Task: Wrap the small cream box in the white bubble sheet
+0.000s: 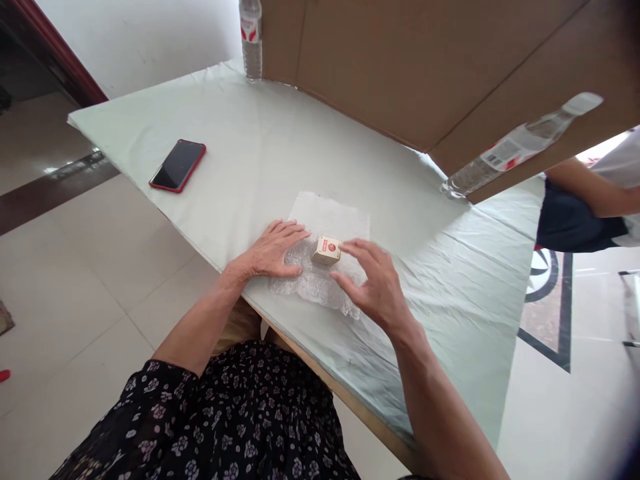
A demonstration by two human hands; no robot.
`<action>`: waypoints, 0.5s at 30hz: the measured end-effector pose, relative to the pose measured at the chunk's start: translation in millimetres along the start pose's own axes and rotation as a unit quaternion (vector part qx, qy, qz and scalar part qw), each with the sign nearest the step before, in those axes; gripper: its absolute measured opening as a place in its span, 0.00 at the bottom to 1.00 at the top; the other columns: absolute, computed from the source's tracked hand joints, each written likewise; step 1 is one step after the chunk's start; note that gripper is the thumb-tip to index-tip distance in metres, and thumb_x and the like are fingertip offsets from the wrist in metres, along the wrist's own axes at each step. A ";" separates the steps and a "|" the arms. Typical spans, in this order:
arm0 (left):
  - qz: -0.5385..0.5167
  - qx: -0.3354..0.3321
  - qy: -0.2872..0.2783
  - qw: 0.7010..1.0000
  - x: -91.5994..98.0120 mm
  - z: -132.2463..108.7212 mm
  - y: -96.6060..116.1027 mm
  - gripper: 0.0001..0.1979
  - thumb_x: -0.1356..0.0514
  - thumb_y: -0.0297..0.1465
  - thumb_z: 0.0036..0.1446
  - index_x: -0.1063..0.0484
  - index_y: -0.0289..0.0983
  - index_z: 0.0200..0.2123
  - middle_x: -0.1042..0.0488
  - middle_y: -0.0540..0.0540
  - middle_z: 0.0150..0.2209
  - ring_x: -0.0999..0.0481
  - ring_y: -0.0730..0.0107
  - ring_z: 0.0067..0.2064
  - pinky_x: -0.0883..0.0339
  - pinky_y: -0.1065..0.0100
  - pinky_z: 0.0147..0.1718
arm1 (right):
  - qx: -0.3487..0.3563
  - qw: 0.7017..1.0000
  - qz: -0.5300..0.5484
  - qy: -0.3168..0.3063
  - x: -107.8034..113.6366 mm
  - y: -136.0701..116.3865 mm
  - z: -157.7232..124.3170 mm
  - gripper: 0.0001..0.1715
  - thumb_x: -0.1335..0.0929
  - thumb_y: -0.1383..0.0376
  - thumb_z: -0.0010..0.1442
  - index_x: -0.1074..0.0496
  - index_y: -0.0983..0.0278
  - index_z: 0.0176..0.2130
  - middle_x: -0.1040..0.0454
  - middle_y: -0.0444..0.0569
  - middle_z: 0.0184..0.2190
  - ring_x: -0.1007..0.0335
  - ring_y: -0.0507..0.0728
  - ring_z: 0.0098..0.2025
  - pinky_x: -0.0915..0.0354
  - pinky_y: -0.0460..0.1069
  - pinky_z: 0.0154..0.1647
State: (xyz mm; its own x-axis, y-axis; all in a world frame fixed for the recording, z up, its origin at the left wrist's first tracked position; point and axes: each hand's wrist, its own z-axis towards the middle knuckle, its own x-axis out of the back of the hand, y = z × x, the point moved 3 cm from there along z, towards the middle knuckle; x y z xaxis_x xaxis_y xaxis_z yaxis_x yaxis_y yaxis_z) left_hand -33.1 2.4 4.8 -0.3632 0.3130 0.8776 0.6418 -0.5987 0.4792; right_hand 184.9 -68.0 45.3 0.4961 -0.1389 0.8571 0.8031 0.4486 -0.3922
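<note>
A small cream-coloured box [326, 251] with red print on its top stands on a sheet of bubble wrap [323, 288]. The sheet lies spread on the pale green tablecloth. My left hand [275, 249] rests flat on the wrap's left side, fingers spread, a little apart from the box. On the other side, my right hand [374, 279] is curved with thumb and fingers apart. Its fingertips are close to the box's right edge; whether they touch it I cannot tell.
A phone in a red case [178, 165] lies on the tablecloth [240, 153] at the left. Brown cardboard panels [380, 67] stand along the far side, with a clear bottle [252, 43] at one end and another bottle [515, 152] at right. A person's arm [595, 190] shows beyond.
</note>
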 end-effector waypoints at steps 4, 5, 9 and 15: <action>-0.031 -0.001 0.016 0.999 2.2 -1.0 -3.0 0.37 0.37 0.42 0.55 0.40 0.40 0.66 0.41 0.39 0.70 0.47 0.51 0.73 0.60 0.47 0.72 | 0.096 0.989 -0.047 -0.100 -1.6 -26.1 -36.3 0.16 0.31 0.58 0.65 0.26 0.61 0.50 0.21 0.54 0.50 0.26 0.65 0.49 0.35 0.60 0.51; -0.042 0.000 0.024 0.999 3.6 -2.2 -2.9 0.36 0.37 0.42 0.56 0.39 0.39 0.66 0.41 0.39 0.70 0.47 0.51 0.73 0.59 0.47 0.72 | 0.106 0.986 -0.069 -0.106 -6.1 -30.1 -43.0 0.13 0.32 0.60 0.66 0.25 0.61 0.48 0.21 0.55 0.50 0.26 0.65 0.48 0.35 0.60 0.51; -0.090 -0.019 0.056 0.994 13.7 -13.7 9.5 0.34 0.38 0.44 0.59 0.38 0.36 0.65 0.41 0.36 0.70 0.47 0.51 0.73 0.51 0.50 0.70 | 0.111 0.984 -0.133 -0.043 -21.3 -35.6 -48.8 0.11 0.37 0.71 0.67 0.25 0.62 0.40 0.19 0.50 0.45 0.26 0.60 0.42 0.38 0.58 0.52; 0.013 -0.084 0.057 0.995 24.5 -39.0 53.9 0.36 0.31 0.46 0.51 0.32 0.39 0.61 0.39 0.36 0.69 0.48 0.43 0.72 0.56 0.41 0.70 | 0.098 0.992 -0.082 0.009 -11.7 -31.4 -34.5 0.07 0.35 0.70 0.66 0.26 0.63 0.40 0.19 0.50 0.41 0.26 0.59 0.41 0.38 0.56 0.47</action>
State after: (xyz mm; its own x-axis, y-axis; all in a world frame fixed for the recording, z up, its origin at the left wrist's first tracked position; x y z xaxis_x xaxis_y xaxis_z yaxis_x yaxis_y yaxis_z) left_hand -33.8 -50.9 51.5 -0.4290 0.2159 0.8771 0.5329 -0.7236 0.4387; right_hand 165.2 -111.0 36.1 0.3705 -0.2391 0.8975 0.7949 0.5814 -0.1733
